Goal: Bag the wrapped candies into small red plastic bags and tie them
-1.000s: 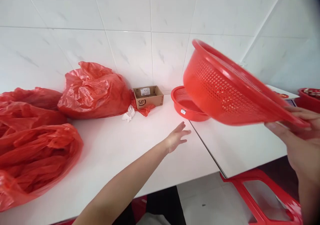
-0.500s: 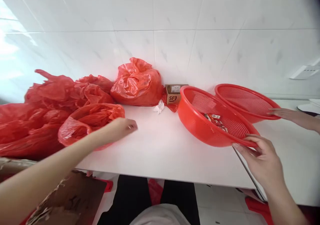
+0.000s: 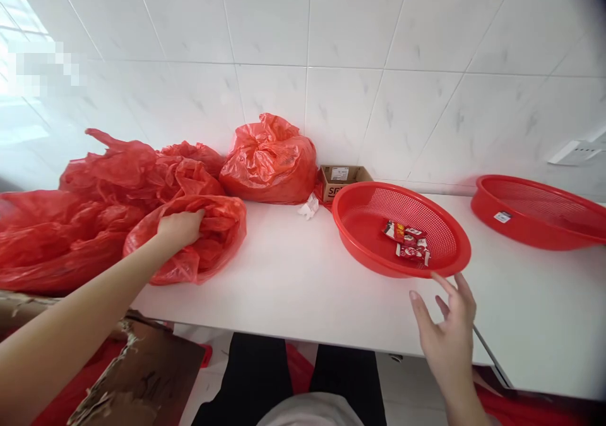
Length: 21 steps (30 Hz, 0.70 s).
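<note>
My left hand (image 3: 180, 230) is curled into the open mouth of a red plastic bag (image 3: 222, 265) at the left of the table. Its fingers are closed on the crumpled red plastic there, and the fingertips are hidden. My right hand (image 3: 449, 328) is open, fingers apart and holding nothing, just below the near rim of a red plastic basket (image 3: 362, 240) with perforated sides. A few small red snack packets (image 3: 411, 243) lie together inside this basket.
More red plastic bags (image 3: 66, 236) pile up on the left. A tied, full red bag (image 3: 272, 164), a small cardboard box (image 3: 330, 189) and crumpled tissue (image 3: 309, 206) stand by the wall. Another red basket (image 3: 530, 227) is at right. A torn carton (image 3: 156, 375) sits below the table edge.
My right hand has let go of the basket, which now sits flat. The second basket has moved right, and the other person's hand is gone. My left hand has moved left into the bag.
</note>
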Available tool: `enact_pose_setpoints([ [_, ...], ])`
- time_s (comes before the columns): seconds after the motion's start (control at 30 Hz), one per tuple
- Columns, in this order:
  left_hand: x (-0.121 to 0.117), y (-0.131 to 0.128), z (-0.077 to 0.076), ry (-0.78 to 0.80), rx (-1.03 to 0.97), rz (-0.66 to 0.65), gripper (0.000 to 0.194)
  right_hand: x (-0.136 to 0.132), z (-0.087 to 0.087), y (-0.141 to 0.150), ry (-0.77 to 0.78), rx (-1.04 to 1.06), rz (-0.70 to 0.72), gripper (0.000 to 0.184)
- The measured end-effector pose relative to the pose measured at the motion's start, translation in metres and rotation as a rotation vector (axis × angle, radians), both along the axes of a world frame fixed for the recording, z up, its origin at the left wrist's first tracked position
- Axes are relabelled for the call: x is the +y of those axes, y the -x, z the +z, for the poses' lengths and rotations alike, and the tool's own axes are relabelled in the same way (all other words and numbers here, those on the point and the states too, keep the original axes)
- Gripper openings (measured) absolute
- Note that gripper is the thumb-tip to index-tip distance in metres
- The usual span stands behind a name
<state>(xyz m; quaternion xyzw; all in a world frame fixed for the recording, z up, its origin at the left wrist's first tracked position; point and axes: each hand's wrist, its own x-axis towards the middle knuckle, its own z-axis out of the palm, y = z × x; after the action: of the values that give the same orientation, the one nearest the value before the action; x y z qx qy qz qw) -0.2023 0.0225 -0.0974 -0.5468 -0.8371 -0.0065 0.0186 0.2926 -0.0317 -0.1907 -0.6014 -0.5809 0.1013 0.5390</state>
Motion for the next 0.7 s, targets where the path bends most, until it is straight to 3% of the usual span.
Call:
enact_pose_setpoints([
  [0.13, 0.0, 0.012, 0.029, -0.178, -0.145, -0.028, 0.031, -0.024, -0.022, 0.02, -0.017, 0.065, 0.025, 0.031],
  [0.27, -0.01, 0.013, 0.044, -0.399, -0.353, -0.043, 0.047, -0.031, -0.03, 0.052, 0.007, -0.023, 0.265, 0.016],
  [0.33, -0.014, 0.006, 0.044, -0.494, -0.456, -0.068, 0.045, -0.03, -0.022, 0.077, -0.002, -0.04, 0.46, 0.011],
  [0.5, -0.018, -0.021, 0.05, -0.706, -0.747, -0.19, 0.036, -0.007, 0.016, 0.167, -0.103, -0.004, 0.904, 0.019],
  [0.6, -0.025, -0.035, 0.058, -0.697, -0.887, -0.281, 0.037, 0.021, 0.032, 0.225, -0.064, 0.068, 1.029, 0.022],
  [0.7, -0.035, -0.045, 0.056, -0.65, -0.966, -0.37, 0.039, 0.05, 0.041, 0.272, 0.006, 0.117, 1.055, 0.045],
])
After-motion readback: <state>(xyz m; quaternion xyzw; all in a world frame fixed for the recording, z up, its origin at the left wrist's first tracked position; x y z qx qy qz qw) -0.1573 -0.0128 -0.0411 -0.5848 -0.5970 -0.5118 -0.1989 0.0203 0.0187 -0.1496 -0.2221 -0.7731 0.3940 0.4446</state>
